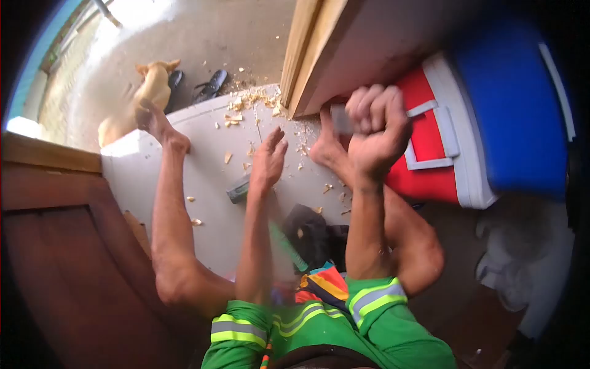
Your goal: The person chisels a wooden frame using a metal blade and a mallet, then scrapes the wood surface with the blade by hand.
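Observation:
My right hand (379,126) is raised at the right of centre, its fingers curled round a small grey blade-like piece (341,119) that is blurred. My left hand (268,161) is at the centre, over the pale floor, fingers stretched out and holding nothing that shows. Beneath my left wrist lies a hammer, its dark head (238,189) at the left and its green handle (286,247) running toward my lap. Wood chips (233,118) are scattered in front of my hands, near the foot of the wooden door frame (299,58).
A red and blue cooler (430,132) stands at the right. Black sandals (211,85) and a tan dog (155,85) are beyond the doorway. A brown panelled door (61,258) is at the left. Black cloth (307,232) lies between my bare legs.

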A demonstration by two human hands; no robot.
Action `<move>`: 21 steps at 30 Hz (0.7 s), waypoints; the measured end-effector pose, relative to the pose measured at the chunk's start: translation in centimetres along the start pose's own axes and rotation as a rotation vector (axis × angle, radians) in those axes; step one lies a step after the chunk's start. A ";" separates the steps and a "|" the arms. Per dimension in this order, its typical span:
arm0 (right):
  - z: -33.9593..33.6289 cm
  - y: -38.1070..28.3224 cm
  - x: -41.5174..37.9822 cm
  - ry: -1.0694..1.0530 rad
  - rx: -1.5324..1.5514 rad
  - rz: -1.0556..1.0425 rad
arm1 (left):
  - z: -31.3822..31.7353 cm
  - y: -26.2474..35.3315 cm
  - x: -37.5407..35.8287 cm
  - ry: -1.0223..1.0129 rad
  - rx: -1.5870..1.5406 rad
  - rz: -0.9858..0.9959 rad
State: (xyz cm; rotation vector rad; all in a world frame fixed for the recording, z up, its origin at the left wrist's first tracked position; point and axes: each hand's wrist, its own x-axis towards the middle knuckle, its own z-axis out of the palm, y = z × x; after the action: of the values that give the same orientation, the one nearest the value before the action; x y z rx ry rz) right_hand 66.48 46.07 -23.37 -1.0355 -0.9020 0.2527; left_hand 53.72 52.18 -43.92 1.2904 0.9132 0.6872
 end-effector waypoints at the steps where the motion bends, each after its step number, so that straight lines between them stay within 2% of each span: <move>1: 1.8 -0.1 1.9 -0.033 0.227 -0.034 | -1.1 0.3 -0.3 -0.018 -0.019 -0.056; 4: 4.8 -0.2 6.7 -0.202 0.080 -0.191 | -2.1 -0.8 -0.1 0.094 -0.091 -0.115; 6: 6.8 -0.2 8.4 -0.139 -0.073 -0.242 | -2.2 -2.3 0.2 0.117 -0.140 -0.157; 8: 7.3 -0.3 9.9 -0.281 -0.105 -0.302 | -2.1 -3.8 0.4 0.110 -0.170 -0.191; 11: 8.5 1.8 10.3 -0.113 -0.180 -0.297 | -1.1 -5.3 0.4 0.141 -0.258 -0.239; 13: 5.7 7.3 11.8 -0.294 -0.686 -0.776 | -0.7 -5.8 0.1 0.119 -0.253 -0.252; 14: 6.1 7.8 10.7 -0.334 -0.499 -0.371 | -0.8 -5.3 0.2 0.112 -0.250 -0.256; 15: 6.3 7.8 11.2 -0.292 -0.681 -0.739 | -0.8 -6.0 0.6 0.119 -0.263 -0.236; 17: 7.5 4.7 10.2 -0.292 -0.530 -0.508 | -0.6 -6.8 0.0 0.120 -0.281 -0.225; 19: 7.0 4.1 12.4 -0.409 -0.590 -0.784 | -0.7 -6.8 -0.2 0.130 -0.345 -0.249; 21: 7.5 7.1 11.2 -0.240 -0.724 -0.747 | -1.0 -6.1 -0.2 0.127 -0.386 -0.262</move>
State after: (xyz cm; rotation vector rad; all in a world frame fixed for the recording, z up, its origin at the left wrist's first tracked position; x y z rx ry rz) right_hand 69.46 60.97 -21.83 -1.2484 -1.5913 -0.6352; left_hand 52.39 51.48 -49.90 0.7764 0.9759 0.7021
